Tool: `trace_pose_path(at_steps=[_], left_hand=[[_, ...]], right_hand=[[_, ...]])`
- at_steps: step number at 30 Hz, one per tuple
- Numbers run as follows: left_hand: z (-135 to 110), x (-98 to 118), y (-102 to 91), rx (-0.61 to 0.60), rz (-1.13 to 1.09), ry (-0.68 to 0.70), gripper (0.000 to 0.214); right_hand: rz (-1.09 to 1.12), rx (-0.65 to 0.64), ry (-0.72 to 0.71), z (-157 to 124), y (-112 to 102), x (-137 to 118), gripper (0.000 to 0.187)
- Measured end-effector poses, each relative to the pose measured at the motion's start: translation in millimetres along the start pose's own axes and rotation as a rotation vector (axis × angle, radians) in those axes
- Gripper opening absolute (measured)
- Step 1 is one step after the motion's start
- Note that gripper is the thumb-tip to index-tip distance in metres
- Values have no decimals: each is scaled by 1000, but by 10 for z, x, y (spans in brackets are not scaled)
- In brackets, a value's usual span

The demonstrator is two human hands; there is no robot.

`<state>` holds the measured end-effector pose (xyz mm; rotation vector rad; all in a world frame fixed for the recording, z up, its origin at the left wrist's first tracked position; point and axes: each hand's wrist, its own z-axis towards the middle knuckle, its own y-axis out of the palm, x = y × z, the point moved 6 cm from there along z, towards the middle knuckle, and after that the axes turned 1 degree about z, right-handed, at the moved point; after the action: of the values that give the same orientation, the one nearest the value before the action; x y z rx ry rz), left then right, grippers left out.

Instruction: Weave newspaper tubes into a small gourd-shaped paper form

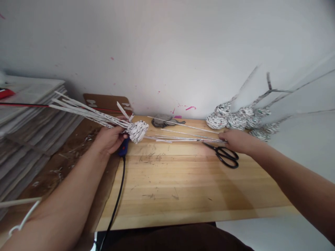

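Observation:
My left hand (112,139) is closed around a bundle of rolled paper strips just behind a small woven paper ball (138,131). The loose strip ends (83,111) fan out to the left, and one short end sticks up. At the right, my right hand (237,141) has its fingers closed on the ends of several thin paper strips (188,138), which stretch left over the table toward the ball. Black-handled scissors (226,157) lie just below that hand, tips pointing left. Under my left hand sits a blue tool (123,148) with a red button, partly hidden.
Several finished woven paper shapes with long stems (237,120) rest against the wall at the back right. A grey cloth (164,120) lies at the table's back edge. Stacked paper (34,122) stands left; a black cord (119,195) crosses the wooden table (178,188).

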<state>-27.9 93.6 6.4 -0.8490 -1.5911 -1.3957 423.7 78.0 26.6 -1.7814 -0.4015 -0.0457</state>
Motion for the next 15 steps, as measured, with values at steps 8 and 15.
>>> trace_pose_path(at_steps=[8,15], left_hand=[[0,19,-11,18,4,4,42],[-14,50,14,23,-3,13,39]], right_hand=[[-1,27,50,43,-194,-325,19],[157,54,-29,-95,-59,-361,23]])
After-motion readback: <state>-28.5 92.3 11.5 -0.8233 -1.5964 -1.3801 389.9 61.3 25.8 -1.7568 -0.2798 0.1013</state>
